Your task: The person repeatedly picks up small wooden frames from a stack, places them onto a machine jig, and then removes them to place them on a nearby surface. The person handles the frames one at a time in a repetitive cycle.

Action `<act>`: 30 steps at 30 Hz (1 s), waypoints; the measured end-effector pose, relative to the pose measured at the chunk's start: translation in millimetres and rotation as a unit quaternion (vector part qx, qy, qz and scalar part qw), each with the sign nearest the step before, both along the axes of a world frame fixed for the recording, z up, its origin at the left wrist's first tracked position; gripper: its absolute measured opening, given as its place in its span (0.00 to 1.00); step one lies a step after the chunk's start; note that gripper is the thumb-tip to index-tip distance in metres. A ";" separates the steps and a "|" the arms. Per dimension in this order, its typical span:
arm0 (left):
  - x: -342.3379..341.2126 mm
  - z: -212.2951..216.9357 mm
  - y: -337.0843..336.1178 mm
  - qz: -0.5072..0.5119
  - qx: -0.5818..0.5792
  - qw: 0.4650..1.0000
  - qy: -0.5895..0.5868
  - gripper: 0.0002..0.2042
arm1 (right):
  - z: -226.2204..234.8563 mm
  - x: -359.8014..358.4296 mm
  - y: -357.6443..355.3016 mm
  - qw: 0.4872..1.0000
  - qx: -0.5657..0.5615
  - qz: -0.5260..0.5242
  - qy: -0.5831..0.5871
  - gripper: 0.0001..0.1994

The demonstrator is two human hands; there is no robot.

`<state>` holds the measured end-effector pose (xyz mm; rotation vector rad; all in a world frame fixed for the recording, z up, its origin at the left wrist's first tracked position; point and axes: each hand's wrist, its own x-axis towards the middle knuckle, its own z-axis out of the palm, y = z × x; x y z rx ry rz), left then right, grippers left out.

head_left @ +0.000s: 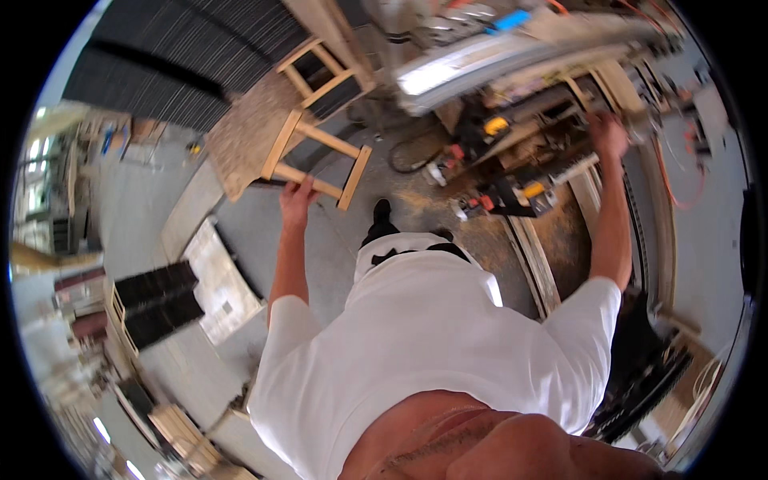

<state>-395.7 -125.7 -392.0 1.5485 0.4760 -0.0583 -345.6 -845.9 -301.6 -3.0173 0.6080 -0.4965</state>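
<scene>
A small rectangular frame of pale wooden bars [314, 181] is in my left hand [297, 202], gripped along its near bar. The frame's far corner lies over a brown board [240, 144]. Beyond it, a second wooden frame [330, 96] rests near a tall stack of dark ribbed panels [172, 60]. My right hand [608, 134] reaches far out to the right, beside pale wooden pieces [620, 86] on the cluttered workbench. Its fingers are blurred and partly hidden, so what it touches cannot be made out.
Power tools with yellow and red parts [520, 196] sit on the workbench shelf. A long shiny metal piece [448, 74] spans the upper right. Long boards [534, 260] lie near sawdust on the floor. To the left are a whitish sheet [216, 280] and black panels [158, 304].
</scene>
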 end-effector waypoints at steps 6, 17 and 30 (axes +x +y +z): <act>110.9 -23.7 95.3 0.053 -0.035 0.998 -0.005 0.17 | 71.8 -24.2 130.6 0.947 0.196 0.020 -0.254 0.11; 368.2 -80.5 103.2 -0.078 0.008 0.992 0.099 0.20 | -25.7 -82.8 329.0 0.880 0.460 -0.036 -0.114 0.06; 354.2 -70.9 65.4 -0.154 0.431 0.864 -0.209 0.18 | -100.5 -174.3 393.1 0.858 0.452 -0.244 0.019 0.12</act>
